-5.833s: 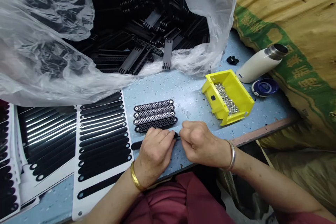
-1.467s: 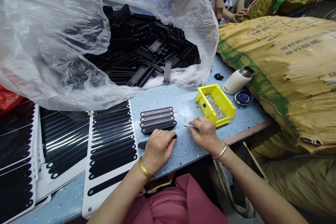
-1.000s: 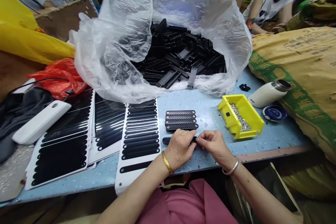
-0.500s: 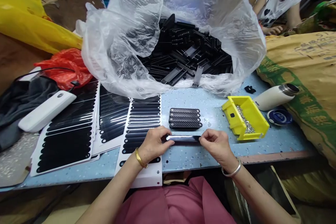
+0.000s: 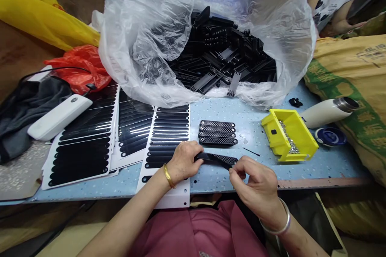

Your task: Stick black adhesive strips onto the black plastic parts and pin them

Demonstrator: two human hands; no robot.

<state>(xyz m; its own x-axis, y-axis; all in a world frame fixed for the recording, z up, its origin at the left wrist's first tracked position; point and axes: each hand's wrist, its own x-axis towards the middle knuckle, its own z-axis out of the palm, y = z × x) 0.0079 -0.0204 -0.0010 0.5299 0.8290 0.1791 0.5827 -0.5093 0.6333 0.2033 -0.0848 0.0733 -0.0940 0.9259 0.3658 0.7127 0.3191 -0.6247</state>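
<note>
My left hand is closed on the left end of a narrow black mesh-patterned bar at the table's front. A thin black film strip lies along its left part and lifts away toward the right, baring the mesh. My right hand pinches the strip's free right end, close to the bar's right tip. Just behind them, several similar mesh bars sit side by side in a neat block. Left of my left hand is a white-backed sheet bearing rows of black strips.
A large clear plastic bag full of black parts fills the back. At right are a yellow bin of small metal pieces, a bottle and a blue lid. A thin black sliver lies nearby. Another person sits back right.
The film strip, flat along the bar before, is now lifted at its right end by my right hand, showing the mesh. A thin black sliver now lies on the table. The view has shifted slightly.
</note>
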